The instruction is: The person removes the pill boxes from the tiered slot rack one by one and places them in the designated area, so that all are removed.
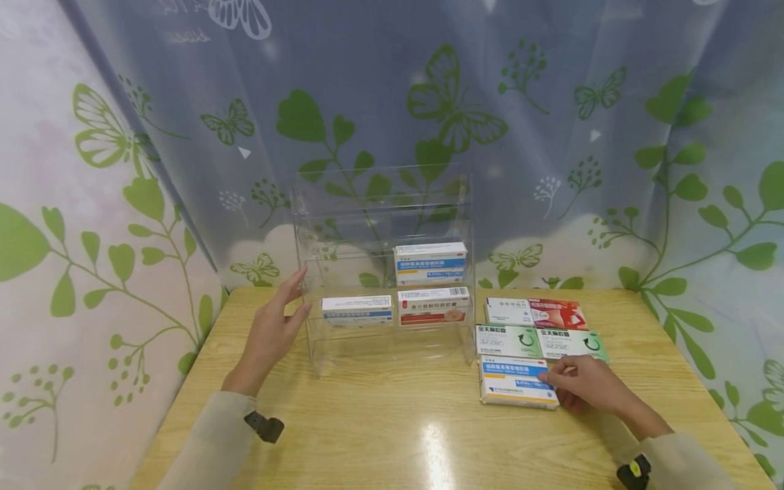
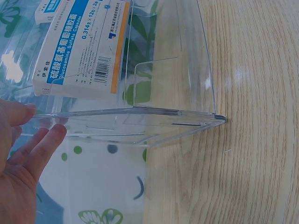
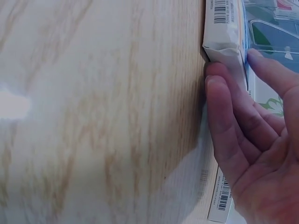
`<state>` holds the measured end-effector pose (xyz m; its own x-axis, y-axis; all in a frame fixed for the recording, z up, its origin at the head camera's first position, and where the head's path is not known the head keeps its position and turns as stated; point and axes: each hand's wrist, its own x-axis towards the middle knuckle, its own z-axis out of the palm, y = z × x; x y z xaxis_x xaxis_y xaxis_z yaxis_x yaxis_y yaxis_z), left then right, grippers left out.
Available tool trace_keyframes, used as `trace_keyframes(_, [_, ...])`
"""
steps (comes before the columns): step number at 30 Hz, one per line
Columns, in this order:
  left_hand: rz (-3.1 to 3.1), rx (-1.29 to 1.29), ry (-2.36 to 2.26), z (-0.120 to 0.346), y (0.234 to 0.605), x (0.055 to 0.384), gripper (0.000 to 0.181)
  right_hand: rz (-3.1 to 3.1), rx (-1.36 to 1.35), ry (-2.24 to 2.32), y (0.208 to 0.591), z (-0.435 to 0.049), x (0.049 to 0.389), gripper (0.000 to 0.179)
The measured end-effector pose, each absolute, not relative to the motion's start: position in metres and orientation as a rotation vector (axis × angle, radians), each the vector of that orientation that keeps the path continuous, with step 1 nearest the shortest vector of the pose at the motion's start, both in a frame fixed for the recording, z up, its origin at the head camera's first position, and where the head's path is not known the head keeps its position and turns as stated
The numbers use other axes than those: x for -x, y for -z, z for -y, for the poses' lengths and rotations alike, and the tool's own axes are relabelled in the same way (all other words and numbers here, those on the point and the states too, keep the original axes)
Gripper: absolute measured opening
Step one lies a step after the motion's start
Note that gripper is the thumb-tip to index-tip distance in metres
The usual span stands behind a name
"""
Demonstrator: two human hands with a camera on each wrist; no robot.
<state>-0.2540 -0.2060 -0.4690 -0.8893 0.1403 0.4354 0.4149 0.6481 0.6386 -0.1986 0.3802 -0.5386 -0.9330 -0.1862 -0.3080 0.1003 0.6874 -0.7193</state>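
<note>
Cloth backdrop (image 1: 367,75), printed with green leaves and butterflies, is hung behind a wood-grained bench (image 1: 367,435); pale script near its top is too faint to be read. By the right grip (image 1: 588,383), the near end of a glucosamine box (image 1: 511,384) is pinched between thumb and fingers, most of it lying to the grip's left; 硫酸氨基葡萄糖胶囊 is printed on its blue band. Whether it is raised off the bench cannot be told. Just beyond this grip are laid a green-and-white box (image 1: 572,344) and its twin (image 1: 508,340), both marked 全天麻胶囊. Farther beyond it are set a white box (image 1: 508,311) and a red box (image 1: 557,314), their small print blurred. By the left grip (image 1: 267,335), wide with fingers extended, the side of a clear tiered rack (image 1: 380,344) is touched. Right of that grip, in the lower tier, is held a blue-banded box (image 2: 79,49), lettered 伊索佳, "Glucosamine Sulfate Capsules" and 0.314克×12粒; beside it, farther from the grip, is a red-banded box (image 1: 433,309), titled in characters ending 胶囊. Above the latter, a matching blue carton (image 1: 431,264) is shelved.
</note>
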Motion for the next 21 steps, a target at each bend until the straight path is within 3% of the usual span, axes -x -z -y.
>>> trace_keyframes(21, [2.524,0.447,1.098,0.207,0.468,0.254,0.074,-2.670,0.017,1.079,0.521,-0.386,0.203,0.042])
